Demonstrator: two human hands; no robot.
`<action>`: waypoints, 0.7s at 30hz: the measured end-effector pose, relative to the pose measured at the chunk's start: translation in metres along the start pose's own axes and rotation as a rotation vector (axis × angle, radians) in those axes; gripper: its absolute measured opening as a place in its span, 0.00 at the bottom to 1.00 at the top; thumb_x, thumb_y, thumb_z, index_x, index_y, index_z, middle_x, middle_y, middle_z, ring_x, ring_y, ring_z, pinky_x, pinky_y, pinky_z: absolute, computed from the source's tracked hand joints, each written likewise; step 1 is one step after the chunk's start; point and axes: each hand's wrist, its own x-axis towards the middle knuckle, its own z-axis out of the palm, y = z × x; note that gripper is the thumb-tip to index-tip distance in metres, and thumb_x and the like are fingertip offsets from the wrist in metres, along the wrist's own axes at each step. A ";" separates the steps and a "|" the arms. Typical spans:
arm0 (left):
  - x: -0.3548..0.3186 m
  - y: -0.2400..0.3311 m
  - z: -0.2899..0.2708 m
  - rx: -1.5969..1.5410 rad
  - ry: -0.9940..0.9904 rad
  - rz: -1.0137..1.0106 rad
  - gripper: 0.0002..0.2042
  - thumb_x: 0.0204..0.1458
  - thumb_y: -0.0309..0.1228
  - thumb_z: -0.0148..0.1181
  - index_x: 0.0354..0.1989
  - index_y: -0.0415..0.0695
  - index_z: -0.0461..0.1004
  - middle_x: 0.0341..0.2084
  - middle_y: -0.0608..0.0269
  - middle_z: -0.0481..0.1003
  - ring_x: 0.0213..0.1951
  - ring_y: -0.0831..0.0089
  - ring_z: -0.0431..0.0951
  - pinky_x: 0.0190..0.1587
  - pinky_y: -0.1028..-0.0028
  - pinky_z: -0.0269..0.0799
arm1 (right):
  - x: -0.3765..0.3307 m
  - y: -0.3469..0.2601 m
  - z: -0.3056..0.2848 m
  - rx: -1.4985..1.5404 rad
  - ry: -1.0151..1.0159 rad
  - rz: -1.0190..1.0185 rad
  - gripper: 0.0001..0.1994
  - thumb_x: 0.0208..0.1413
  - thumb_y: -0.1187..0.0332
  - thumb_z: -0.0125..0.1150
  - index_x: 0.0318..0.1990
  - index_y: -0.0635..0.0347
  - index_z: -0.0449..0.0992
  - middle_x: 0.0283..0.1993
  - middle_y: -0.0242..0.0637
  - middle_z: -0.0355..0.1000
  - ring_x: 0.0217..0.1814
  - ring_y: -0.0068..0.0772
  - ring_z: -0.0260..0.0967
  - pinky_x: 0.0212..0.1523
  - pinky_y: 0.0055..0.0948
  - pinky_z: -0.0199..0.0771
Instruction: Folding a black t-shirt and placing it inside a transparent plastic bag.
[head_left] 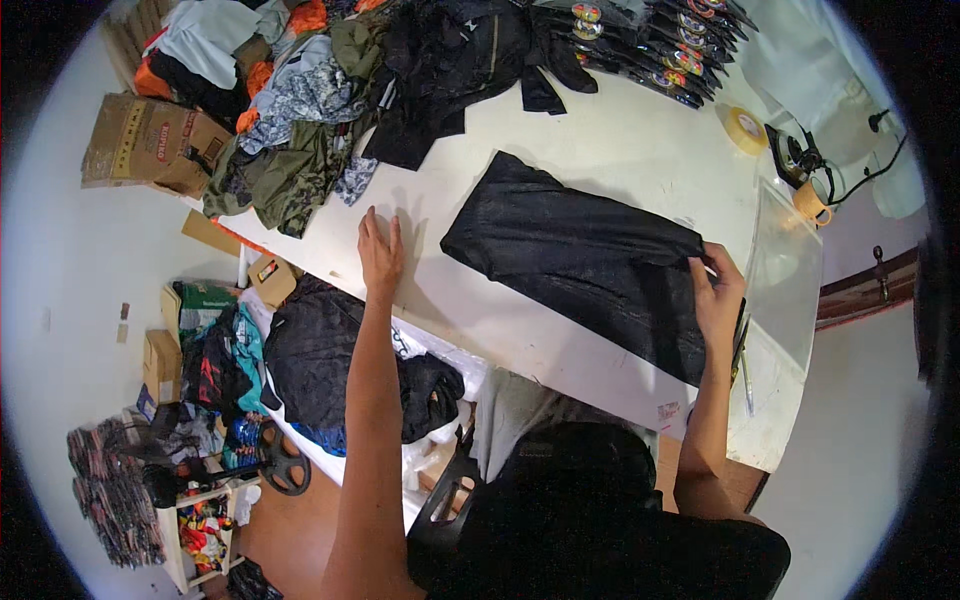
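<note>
A white table (600, 150) spreads beneath the black cloth (580, 245) (probably light and limp, best taken by its corners). The left hand (380, 255), fingers outstretched, empty, is left of the cloth; the right hand (718, 300) pinches its right end.

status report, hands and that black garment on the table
Left hand empty, fingers spread. Right hand gripping the black garment at its right end. Garment flat on the white table. Other black clothing farther back, not touching it.
</note>
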 end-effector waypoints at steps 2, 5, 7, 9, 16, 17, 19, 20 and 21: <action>0.001 -0.001 -0.002 0.001 0.005 0.014 0.29 0.64 0.47 0.46 0.65 0.36 0.59 0.59 0.35 0.64 0.59 0.41 0.66 0.60 0.54 0.63 | -0.007 0.010 -0.007 0.038 0.010 0.026 0.08 0.57 0.77 0.60 0.42 0.70 0.74 0.33 0.32 0.73 0.37 0.20 0.66 0.40 0.20 0.67; 0.002 -0.001 -0.001 0.008 0.000 0.015 0.28 0.64 0.46 0.46 0.64 0.36 0.60 0.58 0.35 0.64 0.58 0.41 0.66 0.61 0.54 0.62 | -0.018 0.020 -0.020 0.054 0.028 0.076 0.07 0.58 0.77 0.59 0.43 0.69 0.74 0.33 0.30 0.72 0.37 0.18 0.66 0.40 0.19 0.67; 0.002 0.001 0.001 0.022 0.002 0.022 0.28 0.64 0.46 0.47 0.64 0.36 0.60 0.58 0.35 0.64 0.58 0.40 0.66 0.60 0.54 0.63 | -0.023 0.032 -0.031 0.077 -0.041 0.135 0.09 0.58 0.80 0.59 0.46 0.68 0.74 0.38 0.28 0.73 0.40 0.16 0.68 0.45 0.17 0.67; 0.005 0.000 0.002 0.032 0.013 0.037 0.27 0.64 0.45 0.47 0.63 0.36 0.61 0.58 0.36 0.64 0.58 0.40 0.66 0.60 0.54 0.63 | -0.024 0.043 -0.045 -0.066 -0.186 0.203 0.11 0.55 0.79 0.62 0.47 0.67 0.74 0.40 0.30 0.74 0.42 0.18 0.69 0.47 0.19 0.67; 0.003 -0.011 0.001 0.045 0.043 0.105 0.26 0.63 0.43 0.50 0.62 0.35 0.62 0.56 0.36 0.66 0.56 0.40 0.68 0.58 0.54 0.65 | 0.001 -0.011 -0.037 -0.063 -0.522 0.105 0.26 0.45 0.70 0.75 0.53 0.60 0.75 0.53 0.37 0.74 0.55 0.31 0.71 0.58 0.32 0.67; 0.002 -0.009 0.001 0.060 0.047 0.097 0.25 0.63 0.41 0.52 0.62 0.35 0.62 0.55 0.38 0.67 0.55 0.41 0.69 0.57 0.55 0.65 | 0.009 -0.019 -0.032 0.086 -0.567 0.124 0.26 0.45 0.68 0.76 0.54 0.59 0.75 0.54 0.35 0.74 0.55 0.31 0.71 0.59 0.33 0.67; -0.006 -0.004 -0.002 -0.003 0.169 0.142 0.24 0.63 0.39 0.53 0.60 0.34 0.64 0.54 0.40 0.68 0.54 0.45 0.70 0.56 0.58 0.67 | 0.031 -0.022 -0.004 0.228 -0.544 0.082 0.25 0.49 0.65 0.74 0.55 0.59 0.75 0.51 0.33 0.76 0.54 0.28 0.71 0.58 0.31 0.67; -0.010 -0.001 -0.006 -0.062 0.284 0.182 0.22 0.62 0.36 0.55 0.59 0.34 0.65 0.53 0.42 0.69 0.52 0.49 0.72 0.54 0.61 0.68 | 0.043 -0.022 0.019 0.269 -0.505 0.058 0.22 0.51 0.66 0.72 0.53 0.60 0.75 0.48 0.34 0.77 0.51 0.27 0.72 0.55 0.29 0.70; -0.024 0.014 -0.003 -0.145 0.353 0.011 0.18 0.61 0.32 0.58 0.55 0.35 0.69 0.52 0.46 0.71 0.51 0.54 0.73 0.49 0.65 0.71 | 0.055 -0.017 0.044 0.316 -0.498 0.070 0.20 0.52 0.66 0.72 0.51 0.62 0.77 0.45 0.34 0.77 0.48 0.27 0.74 0.52 0.29 0.72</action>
